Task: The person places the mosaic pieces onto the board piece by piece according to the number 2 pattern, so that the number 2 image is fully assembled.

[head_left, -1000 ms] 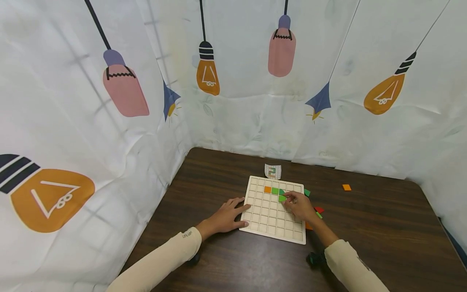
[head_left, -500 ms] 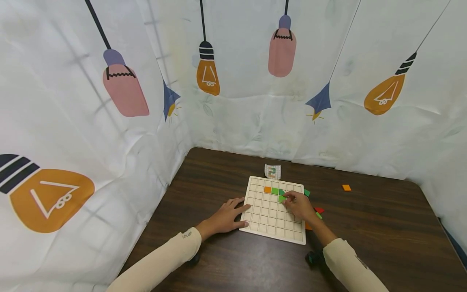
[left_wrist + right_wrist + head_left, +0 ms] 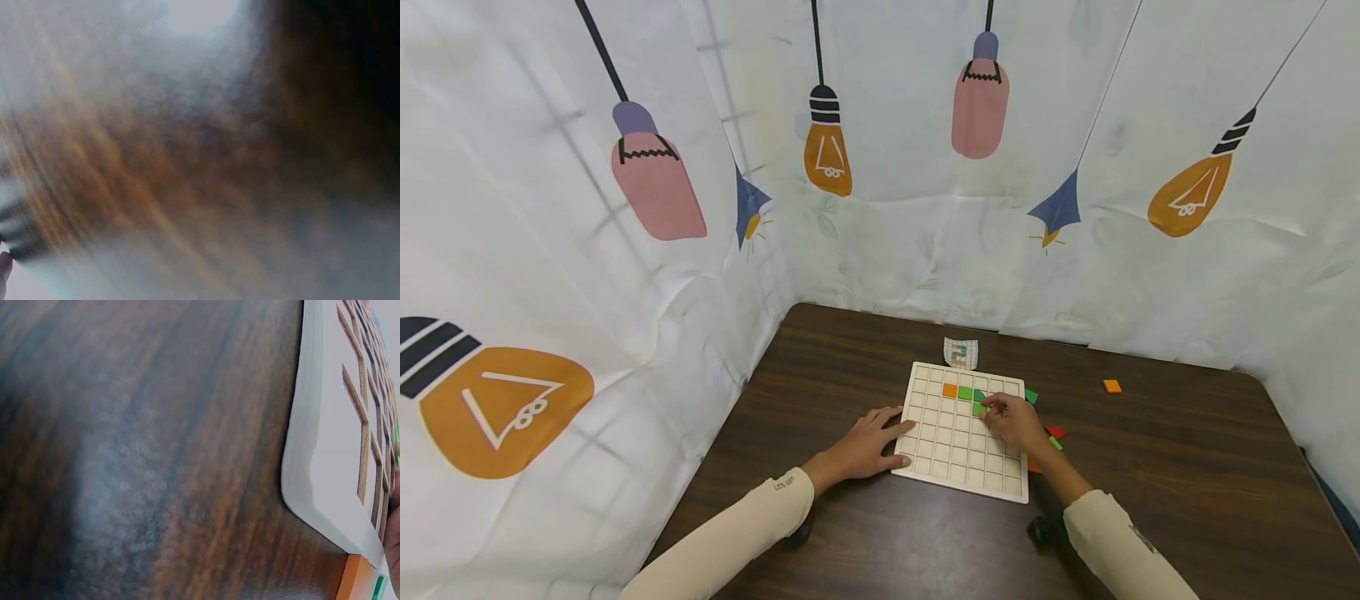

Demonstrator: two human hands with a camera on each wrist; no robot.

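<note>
A pale wooden grid board (image 3: pixel 947 462) lies on the dark table. My left hand (image 3: pixel 865 442) rests at its left edge, fingers spread, with thumb and index finger on the rim. Over the upper right cells, my right hand (image 3: pixel 1015 422) has curled fingers and pinches a light green square tile (image 3: pixel 979 409). Directly above that tile sits a dark green tile (image 3: pixel 979 395), partly covered by the fingers. To its left, another green tile (image 3: pixel 966 392) and an orange tile (image 3: pixel 951 390) fill cells in the same row. Only slivers of the hands show in the wrist views.
A small printed pattern card (image 3: pixel 961 352) lies beyond the board. Loose pieces sit to the right: a dark green one (image 3: pixel 1032 396), a red one (image 3: pixel 1056 431), a light green one (image 3: pixel 1056 442), an orange one (image 3: pixel 356 578) by the board's corner, and a farther orange square (image 3: pixel 1112 386).
My right forearm has shifted very slightly left, its fingers staying at the light green tile. My left hand keeps its place on the board's edge.
</note>
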